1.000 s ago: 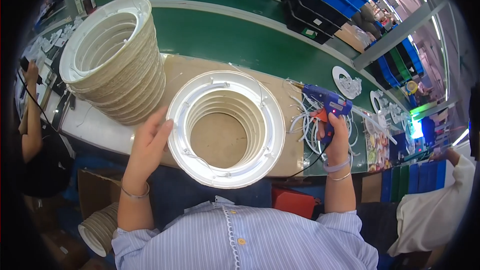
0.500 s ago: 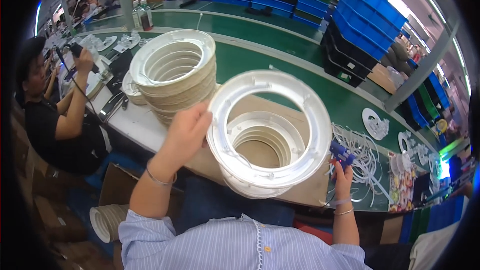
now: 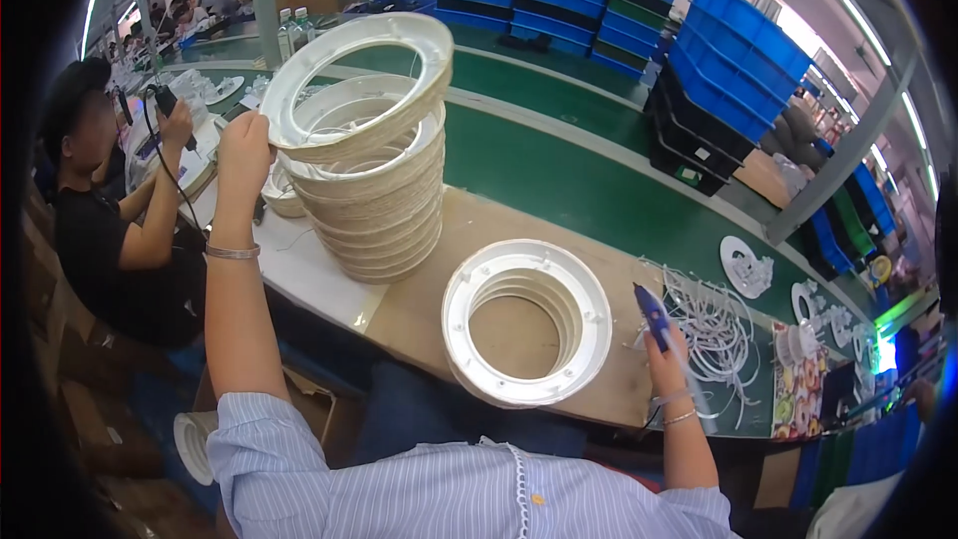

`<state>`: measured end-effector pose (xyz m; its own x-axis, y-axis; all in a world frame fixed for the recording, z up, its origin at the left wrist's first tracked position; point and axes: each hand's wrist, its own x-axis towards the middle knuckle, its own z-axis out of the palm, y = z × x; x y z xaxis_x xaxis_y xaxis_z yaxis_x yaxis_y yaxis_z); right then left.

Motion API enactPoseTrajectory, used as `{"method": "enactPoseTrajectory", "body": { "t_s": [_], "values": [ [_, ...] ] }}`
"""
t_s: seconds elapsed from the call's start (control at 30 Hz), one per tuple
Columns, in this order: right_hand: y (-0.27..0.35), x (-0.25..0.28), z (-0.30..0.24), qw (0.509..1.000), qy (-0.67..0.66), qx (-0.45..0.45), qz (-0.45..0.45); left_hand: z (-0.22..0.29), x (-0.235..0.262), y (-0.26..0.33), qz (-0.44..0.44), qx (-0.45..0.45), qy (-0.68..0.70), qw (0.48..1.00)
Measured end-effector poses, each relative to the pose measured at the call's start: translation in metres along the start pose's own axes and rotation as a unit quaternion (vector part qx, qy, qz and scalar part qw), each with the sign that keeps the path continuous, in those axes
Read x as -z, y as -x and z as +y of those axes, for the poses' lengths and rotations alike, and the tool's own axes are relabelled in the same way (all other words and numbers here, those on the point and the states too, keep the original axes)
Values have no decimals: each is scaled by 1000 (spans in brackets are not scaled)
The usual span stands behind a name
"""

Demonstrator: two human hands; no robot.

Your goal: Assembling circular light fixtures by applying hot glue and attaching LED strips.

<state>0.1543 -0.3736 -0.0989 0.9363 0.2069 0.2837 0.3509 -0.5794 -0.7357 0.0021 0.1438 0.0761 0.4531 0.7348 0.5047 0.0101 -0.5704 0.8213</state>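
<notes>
My left hand (image 3: 244,145) grips the near-left edge of a white ring-shaped lamp frame (image 3: 431,55), tilted over a tall stack of similar rings (image 3: 374,215). The ring's far-right side sits against the stack's top; whether it rests there fully I cannot tell. In front of me a shorter stack of white rings (image 3: 461,324) stands on a brown board, its small clips showing on the top face. My right hand (image 3: 667,367) is closed round a blue glue gun (image 3: 653,314), nozzle pointing up and away, a translucent stick trailing behind it.
Loose white strips (image 3: 709,324) lie tangled right of the board (image 3: 419,324). Beyond runs a green conveyor bench (image 3: 539,155) with blue crates (image 3: 738,40) stacked behind. At left sits a co-worker (image 3: 125,200) holding a dark corded tool. Bottles (image 3: 292,32) stand at the far left.
My left hand has carried the ring up and left, from above the short stack to the tall one. The glue gun has turned in my right hand, its nozzle now pointing away.
</notes>
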Motion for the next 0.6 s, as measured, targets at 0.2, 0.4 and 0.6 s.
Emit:
{"method": "enactPoseTrajectory", "body": {
  "t_s": [0.2, 0.4, 0.6],
  "values": [
    [-18, -4, -4, 963, 158, 206, -78, -20, -4, -2, -1, -10, -87, 996],
    [-20, -20, -1, 939, 234, 222, -117, -28, -6, -3, -14, 0, -63, 998],
    [-20, -21, 11, 926, 262, 230, -146, -138, 14, -62, -42, -335, -408, 848]
  ]
}}
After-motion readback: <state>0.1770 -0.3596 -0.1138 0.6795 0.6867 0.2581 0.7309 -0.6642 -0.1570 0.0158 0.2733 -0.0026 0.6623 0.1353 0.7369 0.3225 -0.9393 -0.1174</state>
